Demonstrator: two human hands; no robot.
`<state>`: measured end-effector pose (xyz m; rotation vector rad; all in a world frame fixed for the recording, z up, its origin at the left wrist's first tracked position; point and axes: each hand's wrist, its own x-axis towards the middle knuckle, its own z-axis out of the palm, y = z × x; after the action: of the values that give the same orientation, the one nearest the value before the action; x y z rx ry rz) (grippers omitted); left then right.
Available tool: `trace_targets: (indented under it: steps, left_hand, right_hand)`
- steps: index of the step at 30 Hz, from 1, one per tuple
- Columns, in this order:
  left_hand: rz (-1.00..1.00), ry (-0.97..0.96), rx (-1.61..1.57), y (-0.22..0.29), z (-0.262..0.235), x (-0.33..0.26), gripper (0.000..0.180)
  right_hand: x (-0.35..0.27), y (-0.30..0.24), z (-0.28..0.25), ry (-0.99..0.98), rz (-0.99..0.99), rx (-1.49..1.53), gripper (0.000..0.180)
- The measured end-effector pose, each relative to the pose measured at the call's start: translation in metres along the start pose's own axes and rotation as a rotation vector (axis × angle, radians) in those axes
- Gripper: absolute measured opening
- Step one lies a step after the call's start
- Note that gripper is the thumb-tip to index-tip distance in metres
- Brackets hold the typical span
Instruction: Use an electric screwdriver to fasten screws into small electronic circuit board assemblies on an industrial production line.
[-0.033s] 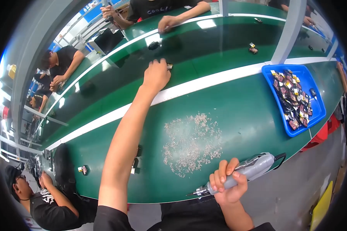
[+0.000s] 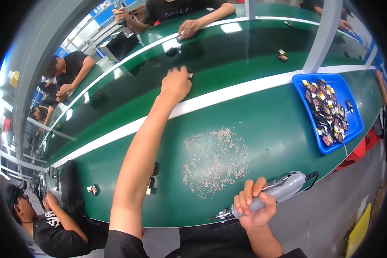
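My left arm stretches forward over the white rail to the far green belt. There my left hand (image 2: 175, 86) is closed, fingers curled down at a small module (image 2: 189, 75) whose pale edge shows beside the fingertips; most of it is hidden. Close to the near edge of the bench, my right hand (image 2: 256, 204) grips a grey electric screwdriver (image 2: 284, 189), its bit pointing left. Between my arms lies a wide scatter of tiny screws (image 2: 215, 163) on the green bench. Partly behind my left forearm sit dark modules (image 2: 150, 185).
A blue tray (image 2: 359, 124) heaped with small labelled modules stands at the right. Another module (image 2: 93, 189) lies at the left. Metal posts (image 2: 324, 38) rise beside the belt. Across it, a co-worker's hand (image 2: 189, 29) hovers near a black part (image 2: 172, 51). Another person (image 2: 56, 223) sits at left.
The co-worker's hand across the belt has shifted slightly to the right and nearer. My own hands look almost unchanged.
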<state>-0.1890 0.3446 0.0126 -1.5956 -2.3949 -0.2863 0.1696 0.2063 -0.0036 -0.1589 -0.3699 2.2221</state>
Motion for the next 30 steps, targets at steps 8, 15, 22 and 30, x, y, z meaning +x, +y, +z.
trace_targets:
  steps: [8,15,22,30]
  left_hand:
    - [0.035,0.054,0.079,0.003,0.001,-0.011,0.027]
    - [0.297,0.114,-0.1,0.007,-0.039,-0.087,0.031]
    - [0.36,-0.089,-0.365,0.039,-0.129,-0.305,0.057]
    - [0.253,-0.042,-0.456,0.053,-0.124,-0.349,0.045]
  right_hand:
    - [-0.007,0.0,0.006,0.005,-0.004,-0.021,0.014]
    - [-0.01,0.0,0.007,0.054,-0.024,-0.028,0.014]
    - [-0.013,0.0,0.003,-0.015,0.022,-0.053,0.014]
    - [-0.044,0.039,0.021,-0.018,0.179,-0.084,0.012]
